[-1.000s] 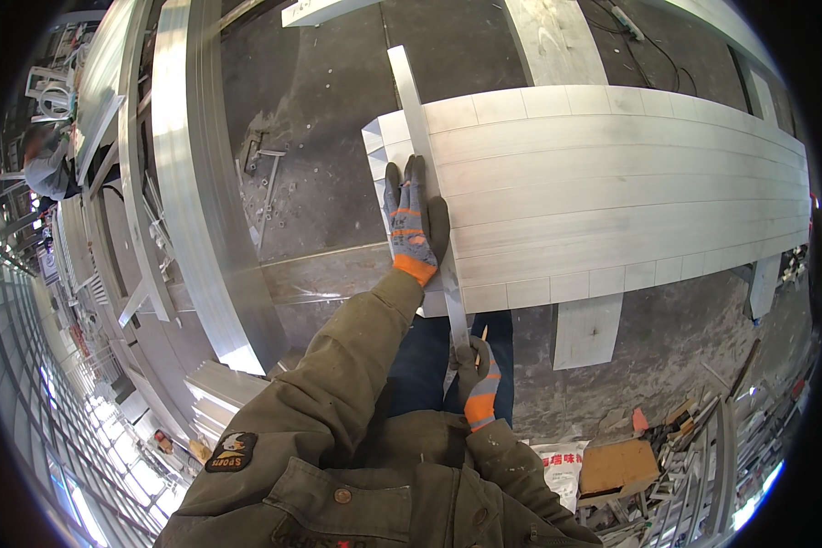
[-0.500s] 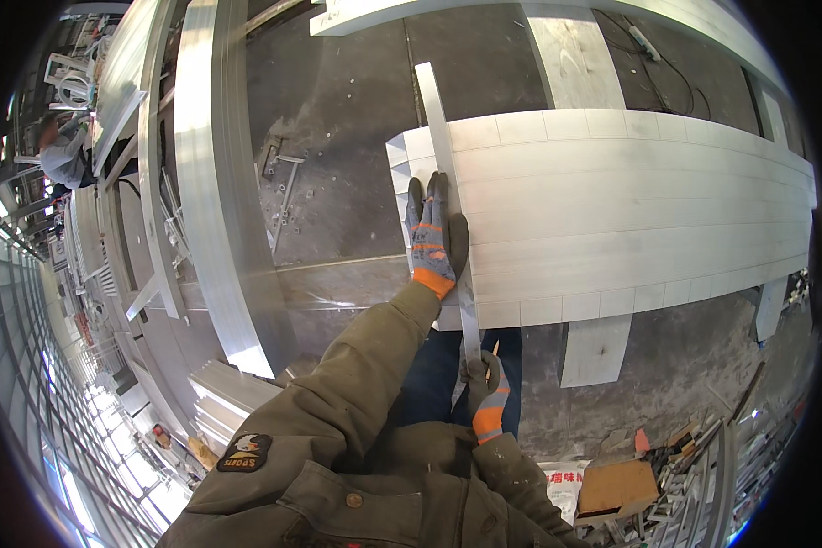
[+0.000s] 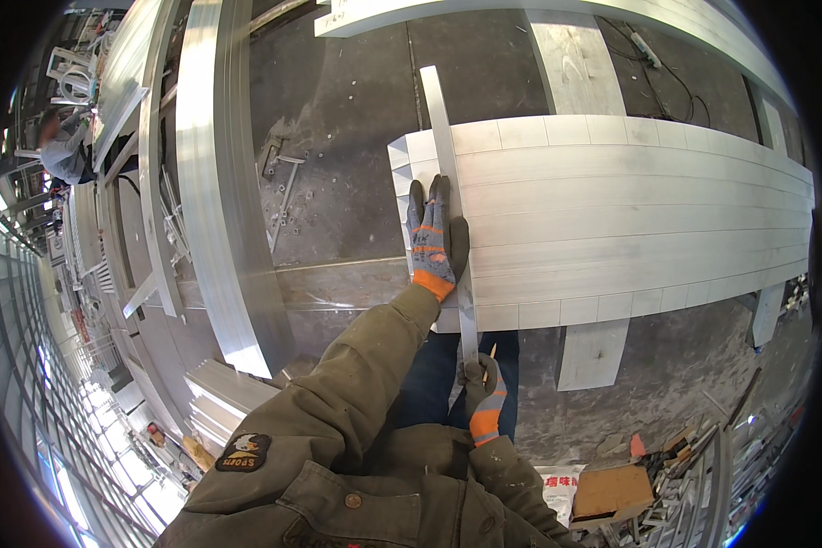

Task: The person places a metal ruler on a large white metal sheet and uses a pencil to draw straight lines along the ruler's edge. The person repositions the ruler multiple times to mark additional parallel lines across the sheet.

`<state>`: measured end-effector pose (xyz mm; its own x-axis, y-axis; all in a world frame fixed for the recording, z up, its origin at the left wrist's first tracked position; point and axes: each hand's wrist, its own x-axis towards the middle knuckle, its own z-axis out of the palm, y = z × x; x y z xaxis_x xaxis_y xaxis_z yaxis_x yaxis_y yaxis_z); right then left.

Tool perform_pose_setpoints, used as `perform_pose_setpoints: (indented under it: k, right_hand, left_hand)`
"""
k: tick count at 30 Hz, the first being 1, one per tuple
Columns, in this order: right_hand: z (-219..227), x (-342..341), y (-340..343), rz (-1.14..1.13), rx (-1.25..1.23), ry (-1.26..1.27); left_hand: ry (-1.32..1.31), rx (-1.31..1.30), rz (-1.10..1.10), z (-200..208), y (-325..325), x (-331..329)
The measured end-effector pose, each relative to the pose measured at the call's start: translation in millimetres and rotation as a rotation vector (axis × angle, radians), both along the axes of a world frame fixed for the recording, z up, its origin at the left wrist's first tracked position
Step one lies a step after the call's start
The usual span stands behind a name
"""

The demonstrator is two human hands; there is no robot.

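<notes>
- Bar row [image 3: 648,210]: pale metal bars laid side by side, running left to right; reference for all positions below.
- Long metal beam [image 3: 210,164]: left of bar row, well apart, lying crosswise to it.
- Support plank [image 3: 594,356]: projects past bar row's near edge.
- Flat strip [image 3: 437,110]: laid crosswise over bar row close to its left end; both ends overhang.
- Cardboard box [image 3: 612,493]: on bar row's near side, well apart.
- Left hand [image 3: 434,247]: gloved, over bar row's left end; fingers extended, thumb parted wide across flat strip.
- Right hand [image 3: 484,397]: gloved, just off bar row's near edge at flat strip's near end; fingers curled narrow around thin stick. Grip on strip: cannot tell.
- Thin stick [image 3: 493,350]: pencil-like, pointing toward bar row.
</notes>
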<state>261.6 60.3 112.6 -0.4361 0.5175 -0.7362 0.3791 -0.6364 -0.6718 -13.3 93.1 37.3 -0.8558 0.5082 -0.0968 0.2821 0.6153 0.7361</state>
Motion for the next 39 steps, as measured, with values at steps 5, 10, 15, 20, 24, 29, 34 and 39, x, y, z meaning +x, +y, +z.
perform_pose_setpoints:
  k: [5,10,15,20,24,29,34,39]
  right_hand:
    - [-3.2,1.3,-2.2,-0.017,-0.002,-0.003]
    - [-4.5,1.8,-3.5,-0.038,-0.032,0.014]
    - [-2.6,0.7,-4.1,-0.047,-0.040,0.025]
    - [-1.4,-0.5,-3.0,-0.028,-0.033,-0.014]
    - [-0.9,-1.1,-1.8,-0.026,-0.036,0.013]
    - [-1.2,-1.0,-1.1,-0.025,-0.023,0.000]
    - [-0.7,-1.0,-1.0,-0.028,-0.021,0.009]
    - [0.1,-0.9,-1.3,-0.030,-0.024,0.020]
  left_hand:
    - [0.179,-0.174,-0.075,2.7,-6.8,4.5]
    - [0.237,-0.033,-0.065,9.6,-5.0,3.9]
    - [0.244,-0.008,-0.067,19.2,-0.9,1.5]
    - [0.259,0.034,-0.078,32.6,5.2,-3.0]
    - [0.251,0.068,-0.062,36.2,6.7,-2.7]
    - [0.255,0.057,-0.066,26.1,3.7,-2.0]
    - [0.168,-0.044,-0.039,22.1,-1.2,2.5]
    - [0.253,0.000,-0.066,32.9,5.1,-1.0]
